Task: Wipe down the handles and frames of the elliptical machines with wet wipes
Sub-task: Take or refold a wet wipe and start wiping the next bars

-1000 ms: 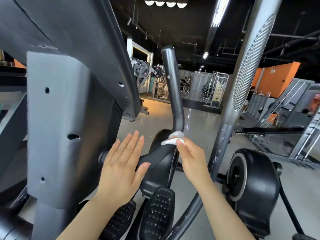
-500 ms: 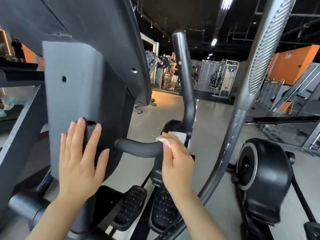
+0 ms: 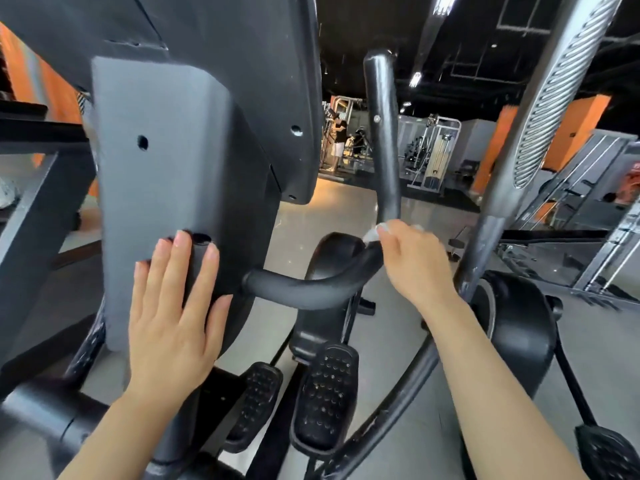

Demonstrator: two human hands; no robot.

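A black curved handle [image 3: 304,289] comes out of the elliptical's grey console column [image 3: 162,150] and bends upward into a tall black bar [image 3: 382,140]. My right hand [image 3: 415,261] grips a white wet wipe [image 3: 372,234] against the bend of that handle; most of the wipe is hidden under the fingers. My left hand [image 3: 173,317] rests flat, fingers straight, on the lower part of the grey column. A silver ribbed moving arm [image 3: 540,109] rises just right of my right hand.
Black studded pedals [image 3: 325,393] lie below the handle. A black flywheel housing [image 3: 519,327] of the neighbouring machine stands at the right. Beyond it are metal racks [image 3: 581,202], orange walls and weight machines, with a person [image 3: 337,140] standing far back on the shiny floor.
My left hand has come from the air onto the grey column and stays there. My right hand with the wipe has slid along the handle's bend toward the upright bar.
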